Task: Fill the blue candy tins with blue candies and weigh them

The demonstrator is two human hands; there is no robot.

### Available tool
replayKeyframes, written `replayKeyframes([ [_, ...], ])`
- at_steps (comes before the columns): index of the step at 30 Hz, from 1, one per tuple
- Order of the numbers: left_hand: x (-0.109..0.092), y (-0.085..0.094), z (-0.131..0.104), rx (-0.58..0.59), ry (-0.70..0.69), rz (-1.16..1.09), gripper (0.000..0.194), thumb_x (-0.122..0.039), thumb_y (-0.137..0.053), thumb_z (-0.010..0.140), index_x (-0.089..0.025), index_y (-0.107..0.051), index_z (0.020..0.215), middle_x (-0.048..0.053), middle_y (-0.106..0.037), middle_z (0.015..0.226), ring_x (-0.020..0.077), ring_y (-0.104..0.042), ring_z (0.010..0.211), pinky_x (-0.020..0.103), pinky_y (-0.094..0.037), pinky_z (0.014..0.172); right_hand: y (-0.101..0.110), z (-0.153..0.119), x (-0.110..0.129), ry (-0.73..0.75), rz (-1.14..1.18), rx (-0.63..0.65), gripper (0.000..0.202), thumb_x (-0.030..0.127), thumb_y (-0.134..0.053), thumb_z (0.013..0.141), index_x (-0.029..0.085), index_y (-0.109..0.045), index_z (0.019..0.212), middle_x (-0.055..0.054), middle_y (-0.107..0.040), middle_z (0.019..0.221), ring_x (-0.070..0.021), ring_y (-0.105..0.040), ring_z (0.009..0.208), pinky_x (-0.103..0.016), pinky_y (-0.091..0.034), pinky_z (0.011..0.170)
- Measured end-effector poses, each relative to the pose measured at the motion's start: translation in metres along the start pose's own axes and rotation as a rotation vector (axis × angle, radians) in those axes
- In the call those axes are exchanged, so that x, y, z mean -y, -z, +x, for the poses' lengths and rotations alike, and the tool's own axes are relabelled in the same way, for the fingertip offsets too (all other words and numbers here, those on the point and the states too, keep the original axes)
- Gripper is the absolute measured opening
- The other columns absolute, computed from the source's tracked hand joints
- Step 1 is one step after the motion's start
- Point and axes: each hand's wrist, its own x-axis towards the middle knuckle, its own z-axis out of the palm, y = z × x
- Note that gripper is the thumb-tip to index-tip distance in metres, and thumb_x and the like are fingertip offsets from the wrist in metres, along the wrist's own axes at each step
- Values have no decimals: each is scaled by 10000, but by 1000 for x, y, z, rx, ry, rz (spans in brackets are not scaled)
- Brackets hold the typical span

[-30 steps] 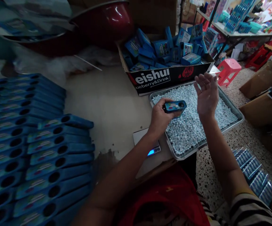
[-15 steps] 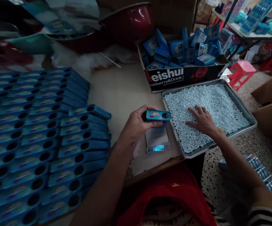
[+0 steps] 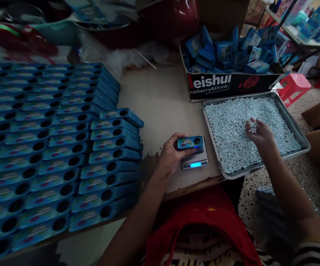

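Observation:
My left hand [image 3: 173,152] is wrapped round a blue box [image 3: 186,143] with a round hole in its top, held upright over a small digital scale [image 3: 189,161] whose display glows blue. Palm up above the metal tray [image 3: 223,172], my right hand [image 3: 259,135] has its fingers curled round some pale candies [image 3: 252,126]. A thick layer of pale blue-white candies [image 3: 232,136] fills the tray, right of the scale. Long rows of similar blue boxes [image 3: 49,155] with dark round holes stand on the left.
A black carton [image 3: 209,88] heaped with blue boxes [image 3: 226,51] stands behind the tray. Bowls, including a red one [image 3: 173,18], and crumpled plastic [image 3: 104,55] lie at the back. A pink stool [image 3: 294,87] is at the right.
My right hand has turned from spread fingers on the candies to palm up, with candies in it. My left hand has brought the box down closer to the scale. The view has shifted.

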Motion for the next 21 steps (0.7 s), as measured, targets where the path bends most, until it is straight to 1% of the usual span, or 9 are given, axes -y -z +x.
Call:
replayKeyframes([
  [1, 3, -1, -1, -7, -4, 0, 675, -327, -1083, 409, -215, -692, 949, -15, -781, 910, 197, -735, 840, 295, -622, 787, -1, -3, -1, -47, 107, -11, 143, 236, -476, 1089, 230, -560, 973, -31, -661, 848, -105, -585, 612, -157, -502, 510],
  [2, 5, -2, -1, -7, -9, 12, 674, -334, -1085, 417, -212, -699, 956, -11, -782, 916, 195, -734, 841, 292, -621, 786, -2, -6, -3, -89, 153, 7, 128, 243, -486, 1098, 228, -569, 1001, -37, -675, 862, -104, -600, 616, -153, -507, 504],
  [5, 7, 0, -4, 19, -40, 86, 662, -353, -1089, 458, -207, -740, 1001, 12, -792, 955, 205, -741, 860, 313, -633, 800, -5, -16, -13, -197, 94, 139, 45, 217, -611, 1065, 215, -598, 1021, 20, -614, 738, -78, -521, 523, -121, -403, 433],
  [8, 5, 7, -9, 37, -111, 126, 728, -322, -1097, 465, -215, -772, 1108, 59, -812, 1147, 255, -771, 1045, 397, -646, 979, -7, -23, -18, -266, -56, 211, 104, 188, -718, 991, 205, -617, 971, 59, -563, 644, -59, -437, 459, -118, -311, 395],
  [10, 3, 16, -13, 12, -154, 126, 752, -334, -1099, 488, -222, -770, 1156, 79, -801, 1249, 281, -759, 1180, 450, -603, 1113, -9, -27, -16, -276, -127, 253, 139, 196, -764, 950, 204, -625, 942, 57, -578, 640, -55, -437, 463, -119, -313, 401],
  [12, -1, 26, -18, -40, -180, 134, 690, -381, -1082, 565, -227, -766, 1160, 80, -798, 1255, 283, -745, 1228, 476, -567, 1168, -12, -32, -13, -244, -160, 296, 149, 228, -786, 935, 206, -640, 941, 45, -614, 673, -57, -471, 496, -121, -357, 428],
  [15, -5, 41, -23, -135, -226, 135, 576, -428, -1047, 662, -232, -771, 1127, 67, -800, 1180, 263, -746, 1183, 461, -567, 1132, -16, -37, -10, -184, -180, 328, 172, 289, -816, 934, 216, -666, 976, 29, -664, 741, -68, -530, 559, -131, -426, 471],
  [17, -7, 47, -24, -162, -282, 93, 549, -456, -1041, 684, -235, -775, 1111, 58, -798, 1125, 257, -749, 1132, 444, -580, 1078, -17, -37, -12, -183, -208, 323, 197, 272, -849, 907, 219, -669, 964, 38, -650, 719, -64, -517, 551, -125, -418, 465],
  [21, -11, 48, -26, -96, -401, -27, 498, -524, -1005, 760, -257, -796, 1124, 53, -799, 1108, 255, -750, 1091, 421, -589, 1015, -16, -32, -15, -223, -272, 330, 243, 212, -896, 866, 215, -665, 943, 67, -593, 658, -41, -428, 497, -102, -343, 420],
])
